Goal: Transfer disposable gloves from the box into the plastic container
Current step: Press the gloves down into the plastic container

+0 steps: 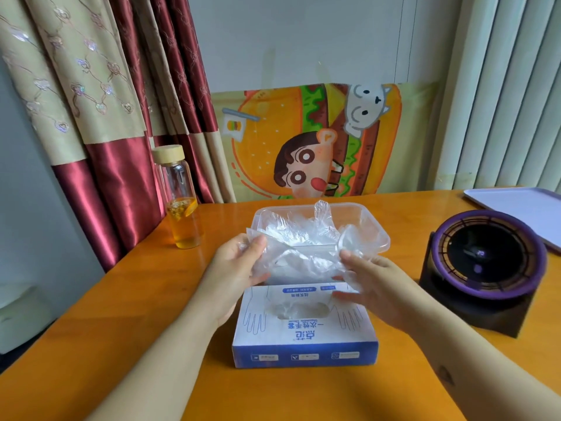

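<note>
A blue and white glove box (305,332) lies flat on the orange table, its oval opening showing clear gloves inside. Behind it stands a clear plastic container (376,226) with several crumpled gloves in it. Between box and container I hold a clear disposable glove (299,262) stretched out in the air. My left hand (239,262) pinches its left edge, and my right hand (370,284) grips its right edge. The glove hangs just above the box's far end and partly hides the container's front wall.
A glass bottle (182,199) with a wooden lid and yellow liquid stands at the left table edge by the curtain. A black and purple round fan (485,268) sits at the right. A white tray (522,211) lies at the far right corner.
</note>
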Demonstrator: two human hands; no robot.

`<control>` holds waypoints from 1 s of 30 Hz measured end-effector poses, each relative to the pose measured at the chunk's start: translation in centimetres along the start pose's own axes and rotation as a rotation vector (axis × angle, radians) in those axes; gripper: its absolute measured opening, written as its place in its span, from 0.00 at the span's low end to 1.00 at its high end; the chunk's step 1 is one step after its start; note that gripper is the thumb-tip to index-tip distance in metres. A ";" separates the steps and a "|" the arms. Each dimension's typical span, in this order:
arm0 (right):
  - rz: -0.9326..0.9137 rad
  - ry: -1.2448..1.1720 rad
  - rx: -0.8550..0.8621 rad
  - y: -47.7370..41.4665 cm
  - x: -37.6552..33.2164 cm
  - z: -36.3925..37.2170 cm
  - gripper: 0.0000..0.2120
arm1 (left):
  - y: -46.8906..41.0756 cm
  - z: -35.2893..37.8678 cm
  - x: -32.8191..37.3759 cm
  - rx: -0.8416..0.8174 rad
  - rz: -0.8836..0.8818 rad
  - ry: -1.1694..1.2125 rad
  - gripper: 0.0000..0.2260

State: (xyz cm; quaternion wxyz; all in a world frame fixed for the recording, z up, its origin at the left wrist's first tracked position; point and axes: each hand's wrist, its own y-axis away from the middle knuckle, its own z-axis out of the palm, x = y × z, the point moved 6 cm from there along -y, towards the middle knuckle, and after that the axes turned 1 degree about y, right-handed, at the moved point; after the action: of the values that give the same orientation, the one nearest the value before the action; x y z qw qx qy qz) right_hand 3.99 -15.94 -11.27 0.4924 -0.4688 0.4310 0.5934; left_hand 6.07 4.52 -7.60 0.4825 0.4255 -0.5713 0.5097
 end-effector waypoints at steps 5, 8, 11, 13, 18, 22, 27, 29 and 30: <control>-0.228 0.007 0.185 0.1 -4.0 -0.9 0.23 | -0.3 -1.4 0.4 0.102 0.008 0.101 0.13; -0.227 0.055 0.260 0.0 -4.4 -1.5 0.20 | -0.4 -1.7 0.6 0.145 -0.014 0.166 0.13; -0.153 0.101 0.267 -0.2 -3.3 -1.9 0.13 | -0.7 -2.2 1.5 0.205 0.035 0.179 0.14; -0.138 0.150 0.284 -0.1 -3.1 -2.0 0.07 | -0.8 -2.5 2.5 0.224 0.098 0.165 0.13; -0.568 0.633 0.563 3.1 -8.8 -0.8 0.14 | -0.5 -2.5 6.7 0.217 0.425 -0.353 0.12; -0.706 0.915 0.249 3.0 -12.2 5.2 0.26 | -0.4 0.8 9.5 0.013 0.527 -0.548 0.07; -0.529 0.963 0.022 0.9 -12.7 7.1 0.12 | -0.8 2.2 11.3 -0.124 0.453 -0.366 0.11; -0.432 0.682 0.013 0.3 -12.3 6.0 0.10 | -1.3 1.7 10.4 -0.180 0.270 -0.081 0.23; -0.399 0.526 0.006 0.1 -12.1 5.5 0.10 | -1.3 1.7 9.7 -0.227 0.177 -0.006 0.31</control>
State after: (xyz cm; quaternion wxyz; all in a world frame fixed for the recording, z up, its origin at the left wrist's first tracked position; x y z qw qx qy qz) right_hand 4.11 -12.73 1.64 0.4723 -0.6796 0.4448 0.3423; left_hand 5.49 2.71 2.19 0.4789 0.3178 -0.6620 0.4811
